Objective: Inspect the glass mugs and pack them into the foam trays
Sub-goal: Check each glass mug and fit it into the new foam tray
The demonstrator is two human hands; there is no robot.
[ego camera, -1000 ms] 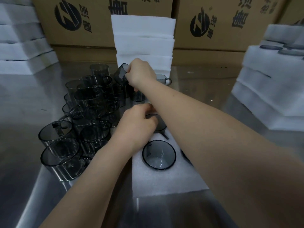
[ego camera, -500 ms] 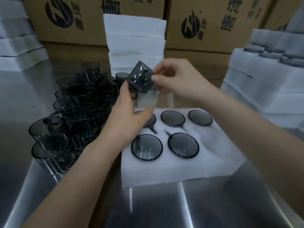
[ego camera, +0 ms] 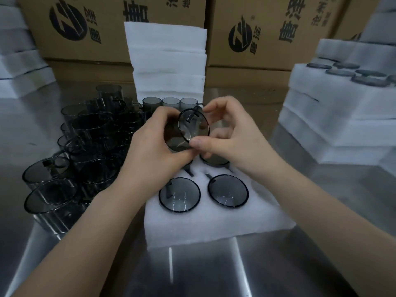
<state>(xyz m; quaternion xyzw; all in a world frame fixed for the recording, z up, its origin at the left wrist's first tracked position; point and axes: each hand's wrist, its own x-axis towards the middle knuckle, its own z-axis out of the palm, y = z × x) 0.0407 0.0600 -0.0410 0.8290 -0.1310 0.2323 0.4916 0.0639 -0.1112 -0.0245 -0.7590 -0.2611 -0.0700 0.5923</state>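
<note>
1. While both hands hold it above the tray (ego camera: 214, 224), the mug (ego camera: 188, 130) lies tilted on its side, mouth turned toward the camera, probably so the rim and wall can be checked before packing.
2. Left hand (ego camera: 157, 138): palm cupped round the mug's base and wall, fingers curled, bearing its weight.
3. Right hand (ego camera: 227, 136): thumb and fingers pinch the rim, wrist bent inward, placed to turn it.
4. Packed mugs (ego camera: 179, 195) sit rim-up in the tray's pockets; some pockets are hidden behind the hands.
5. Loose mugs (ego camera: 90, 133) crowd the table (ego camera: 203, 271) at the left, within easy reach.
</note>
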